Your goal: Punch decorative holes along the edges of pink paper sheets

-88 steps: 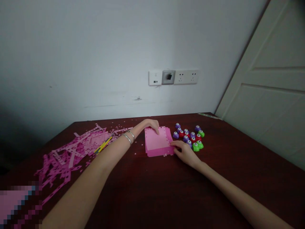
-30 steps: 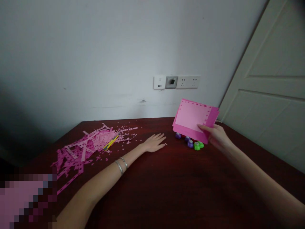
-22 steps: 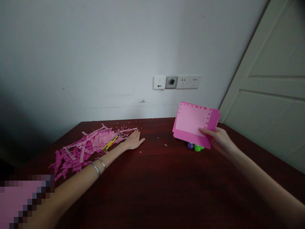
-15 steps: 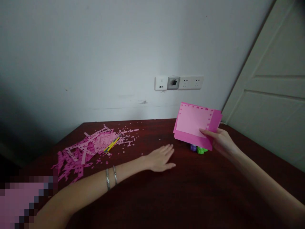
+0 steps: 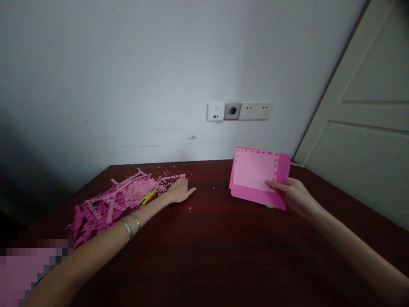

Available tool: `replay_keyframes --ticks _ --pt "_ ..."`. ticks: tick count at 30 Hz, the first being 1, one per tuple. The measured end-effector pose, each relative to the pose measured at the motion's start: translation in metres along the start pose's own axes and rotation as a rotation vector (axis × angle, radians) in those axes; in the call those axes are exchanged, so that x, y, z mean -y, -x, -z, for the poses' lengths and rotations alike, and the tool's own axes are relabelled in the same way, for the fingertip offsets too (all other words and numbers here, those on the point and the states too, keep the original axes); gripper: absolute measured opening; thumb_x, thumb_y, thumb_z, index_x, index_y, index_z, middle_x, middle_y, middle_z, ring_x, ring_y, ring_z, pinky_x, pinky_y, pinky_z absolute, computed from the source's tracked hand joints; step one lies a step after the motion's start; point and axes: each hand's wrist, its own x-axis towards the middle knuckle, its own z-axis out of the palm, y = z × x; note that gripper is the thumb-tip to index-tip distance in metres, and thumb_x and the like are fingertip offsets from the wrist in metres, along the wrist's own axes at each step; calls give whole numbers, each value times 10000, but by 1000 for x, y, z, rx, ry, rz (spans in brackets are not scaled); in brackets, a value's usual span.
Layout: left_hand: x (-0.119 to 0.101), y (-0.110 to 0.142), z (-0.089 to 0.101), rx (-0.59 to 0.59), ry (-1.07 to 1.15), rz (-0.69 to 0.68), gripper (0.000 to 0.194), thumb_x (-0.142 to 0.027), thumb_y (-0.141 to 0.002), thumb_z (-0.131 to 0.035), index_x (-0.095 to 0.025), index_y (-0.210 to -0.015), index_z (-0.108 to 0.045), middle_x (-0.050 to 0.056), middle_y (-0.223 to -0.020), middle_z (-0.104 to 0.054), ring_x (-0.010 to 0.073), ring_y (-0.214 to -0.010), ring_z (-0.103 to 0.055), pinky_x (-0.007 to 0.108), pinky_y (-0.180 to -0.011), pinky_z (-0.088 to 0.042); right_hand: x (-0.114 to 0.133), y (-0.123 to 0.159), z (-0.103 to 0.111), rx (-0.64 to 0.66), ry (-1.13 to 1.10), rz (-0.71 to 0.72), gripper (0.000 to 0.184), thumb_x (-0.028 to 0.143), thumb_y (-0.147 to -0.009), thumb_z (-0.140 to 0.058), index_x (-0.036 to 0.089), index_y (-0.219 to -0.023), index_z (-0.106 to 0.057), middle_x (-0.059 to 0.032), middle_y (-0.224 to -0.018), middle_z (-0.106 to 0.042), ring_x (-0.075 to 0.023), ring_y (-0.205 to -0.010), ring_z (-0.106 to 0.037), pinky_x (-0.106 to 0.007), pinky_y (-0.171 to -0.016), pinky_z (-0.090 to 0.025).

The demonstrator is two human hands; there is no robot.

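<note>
My right hand (image 5: 295,194) grips several sheets of pink paper (image 5: 255,168) by their lower right corner, thumb on top. The front sheet is pale pink with punched holes along its top and right edges; darker pink sheets lie behind it. A bit of a green object (image 5: 270,207) peeks out under the papers, mostly hidden. My left hand (image 5: 179,190) rests flat on the dark red table (image 5: 204,256), fingers stretched and thumb apart, beside small pink paper bits (image 5: 162,175). It holds nothing.
Left of my left hand lies a pile of punched pink paper strips (image 5: 108,198) with a yellow-and-dark slim object (image 5: 149,195) on it. Behind the table is a wall with sockets (image 5: 255,111). A white panelled door (image 5: 367,140) stands at the right.
My left hand has swept left across the table to the paper bits. My right hand has lowered the papers slightly, covering the purple object and most of the green one.
</note>
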Motion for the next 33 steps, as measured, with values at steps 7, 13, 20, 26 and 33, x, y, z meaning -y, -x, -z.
replay_keyframes --ticks 7,13,20,26,33 --pt "-78 10 5 3 56 -561 690 -546 -899 -111 -95 -1420 -131 98 -1491 -76 179 -1366 -20 308 -1106 -71 -4 6 -8 -13 0 -22 175 222 -655 -708 187 -812 -639 -121 -841 -705 -234 -640 -673 -344 -573 -588" --pt "-57 -11 -10 11 96 -434 638 -510 -914 -123 -110 -1403 -215 97 -1480 -157 180 -1361 -114 318 -1097 -120 -17 16 -19 39 -23 -139 155 214 -632 -724 187 -762 -644 -92 -749 -702 -201 -590 -658 -307 -551 -569" --pt "25 -4 4 -209 -175 -94 483 -199 -872 -272 26 -1285 -381 220 -1294 -453 261 -1202 -414 360 -1011 -260 -51 26 -37 255 213 -180 180 303 -663 -686 161 -758 -630 -61 -717 -692 -175 -574 -636 -286 -536 -525" --pt "6 -24 40 -305 -253 -264 331 -58 -775 -353 -112 -958 -623 144 -1034 -590 246 -1016 -495 373 -897 -342 -61 20 -58 377 474 27 334 335 -714 -628 148 -990 -609 -68 -858 -688 -195 -697 -641 -275 -568 -496" --pt "-53 -74 56 -272 -113 -440 259 -122 -803 -401 -127 -950 -615 94 -979 -593 201 -955 -531 300 -807 -409 -29 10 -16 210 1110 300 325 384 -830 -451 149 -824 -675 -63 -653 -651 -175 -547 -590 -268 -529 -407"
